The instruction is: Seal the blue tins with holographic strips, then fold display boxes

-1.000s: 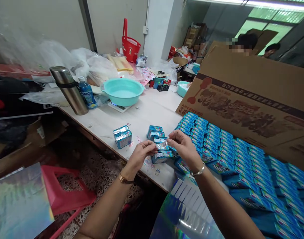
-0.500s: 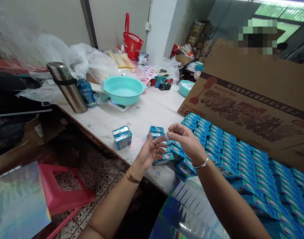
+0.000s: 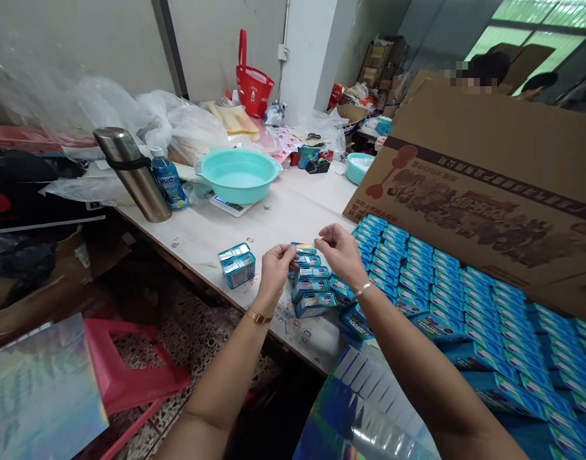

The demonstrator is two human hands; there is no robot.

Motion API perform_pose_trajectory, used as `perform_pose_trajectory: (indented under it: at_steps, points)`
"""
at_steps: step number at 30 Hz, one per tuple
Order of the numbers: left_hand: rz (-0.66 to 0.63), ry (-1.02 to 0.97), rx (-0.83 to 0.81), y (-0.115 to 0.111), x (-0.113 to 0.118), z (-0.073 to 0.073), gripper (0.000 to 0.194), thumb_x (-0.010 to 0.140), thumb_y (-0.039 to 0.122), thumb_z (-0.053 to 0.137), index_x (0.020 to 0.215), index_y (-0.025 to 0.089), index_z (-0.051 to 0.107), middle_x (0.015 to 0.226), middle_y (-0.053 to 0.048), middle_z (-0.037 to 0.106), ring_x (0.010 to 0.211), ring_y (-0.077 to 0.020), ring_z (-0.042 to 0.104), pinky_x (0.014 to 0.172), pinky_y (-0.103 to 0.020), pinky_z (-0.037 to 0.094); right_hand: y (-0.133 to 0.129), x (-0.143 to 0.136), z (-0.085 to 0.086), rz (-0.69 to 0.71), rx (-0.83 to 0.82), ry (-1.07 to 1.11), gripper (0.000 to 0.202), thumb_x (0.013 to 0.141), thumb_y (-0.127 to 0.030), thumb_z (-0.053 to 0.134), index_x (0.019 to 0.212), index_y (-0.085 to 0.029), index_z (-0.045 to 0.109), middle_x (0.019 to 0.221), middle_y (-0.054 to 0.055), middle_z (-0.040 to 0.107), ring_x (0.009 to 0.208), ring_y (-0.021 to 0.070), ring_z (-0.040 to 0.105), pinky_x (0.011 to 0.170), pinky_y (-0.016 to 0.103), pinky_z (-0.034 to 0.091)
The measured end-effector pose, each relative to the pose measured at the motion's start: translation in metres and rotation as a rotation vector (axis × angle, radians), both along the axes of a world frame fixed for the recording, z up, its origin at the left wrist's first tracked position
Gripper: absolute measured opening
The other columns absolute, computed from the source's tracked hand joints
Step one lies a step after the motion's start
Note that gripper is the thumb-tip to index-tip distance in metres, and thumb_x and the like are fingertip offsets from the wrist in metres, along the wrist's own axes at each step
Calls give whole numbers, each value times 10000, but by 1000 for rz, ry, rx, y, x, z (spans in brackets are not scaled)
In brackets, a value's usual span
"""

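A small shiny rainbow strip [image 3: 305, 246] is stretched between my two hands. My left hand [image 3: 276, 265] pinches its left end between thumb and finger. The strip's right end is in the fingertips of my right hand [image 3: 339, 252]. Right below the hands stands a short row of blue boxes [image 3: 314, 285] on the white table [image 3: 197, 233]. A pair of blue boxes [image 3: 238, 265] with silvery tops sits left of my left hand. Many more blue boxes [image 3: 427, 281] stand in rows to the right. Holographic sheets with pale strips [image 3: 369, 402] lie under my right forearm.
A turquoise basin [image 3: 239, 176] rests on a scale, beside a blue bottle [image 3: 169, 179] and a steel flask [image 3: 134, 176]. A large cardboard box [image 3: 489, 172] stands behind the rows. A red stool [image 3: 124, 364] is at lower left. People are partly visible behind the box.
My left hand has gone from spread fingers to a pinch on the strip's end. My right hand has shifted slightly left and up, and the strip now shows rainbow colours between them.
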State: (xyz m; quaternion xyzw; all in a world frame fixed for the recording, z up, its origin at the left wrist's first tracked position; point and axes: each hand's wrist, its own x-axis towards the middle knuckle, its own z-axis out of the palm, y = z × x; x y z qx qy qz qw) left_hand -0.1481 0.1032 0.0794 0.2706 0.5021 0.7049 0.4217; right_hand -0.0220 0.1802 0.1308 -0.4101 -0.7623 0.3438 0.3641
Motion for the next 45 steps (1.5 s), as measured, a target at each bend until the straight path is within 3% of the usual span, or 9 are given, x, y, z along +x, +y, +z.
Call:
perform_pose_trajectory:
  at_steps: [4, 12, 19, 25, 30, 37, 41, 43, 45]
  points:
    - [168, 442, -145, 26, -17, -4, 192, 819, 312, 550, 681, 183, 588, 680, 4, 621, 625, -127, 571, 625, -234, 423, 15, -22, -13, -140, 87, -315, 154, 812, -219, 529, 954, -213, 588, 734, -17, 631, 687, 172, 567, 654, 287, 374]
    - [189, 538, -281, 40, -21, -26, 197, 758, 303, 538, 583, 212, 542, 614, -2, 589, 663, -183, 594, 639, -274, 397, 26, -31, -41, -168, 85, -451, 207, 819, -169, 499, 989, -213, 610, 805, 14, 672, 801, 209, 594, 703, 294, 375]
    - [195, 500, -294, 46, -25, -38, 196, 736, 312, 552, 567, 214, 545, 585, -1, 578, 652, -183, 584, 631, -275, 398, 29, -36, -52, -141, 122, -510, 216, 861, -149, 476, 1026, -200, 607, 816, 32, 673, 855, 226, 582, 704, 302, 367]
    - [149, 300, -246, 50, -22, -52, 241, 722, 368, 583, 554, 206, 525, 578, 0, 556, 608, -162, 561, 566, -254, 415, 29, -36, -59, -123, 157, -537, 226, 863, -120, 470, 1021, -202, 610, 853, 56, 651, 925, 245, 558, 732, 313, 390]
    - [109, 95, -220, 49, -16, -58, 254, 702, 419, 616, 631, 183, 555, 623, -10, 583, 563, -142, 554, 530, -250, 433, 32, -36, -62, -145, 171, -530, 207, 846, -142, 528, 1028, -202, 605, 1075, 97, 583, 1029, 261, 538, 808, 339, 434]
    - [151, 3, -215, 59, -12, -66, 238, 722, 391, 647, 774, 168, 581, 636, 7, 574, 523, -119, 533, 519, -243, 431, 36, -39, -69, -149, 170, -497, 287, 826, -86, 494, 1042, -216, 631, 1104, 109, 542, 1053, 286, 531, 854, 397, 471]
    - [241, 83, -150, 24, -2, -65, 258, 763, 319, 660, 967, 169, 608, 733, -9, 593, 665, -150, 592, 637, -269, 491, 37, -25, -55, -85, 188, -458, 355, 867, -97, 416, 1132, -196, 631, 1128, 118, 569, 1074, 265, 553, 931, 419, 473]
    - [307, 185, -71, -16, 0, -70, 335, 795, 313, 660, 1100, 188, 602, 920, -54, 631, 867, -184, 627, 773, -296, 511, 32, -3, -45, -28, 208, -435, 370, 934, -227, 418, 1267, -177, 572, 1210, 135, 572, 1147, 268, 541, 991, 432, 453]
    - [477, 520, 68, -58, -5, -81, 508, 798, 328, 691, 1261, 188, 537, 1162, -122, 592, 1078, -242, 596, 876, -354, 512, 20, 26, -39, 89, 259, -444, 575, 917, -453, 529, 1421, -188, 448, 1354, 146, 531, 1276, 292, 475, 1076, 460, 393]
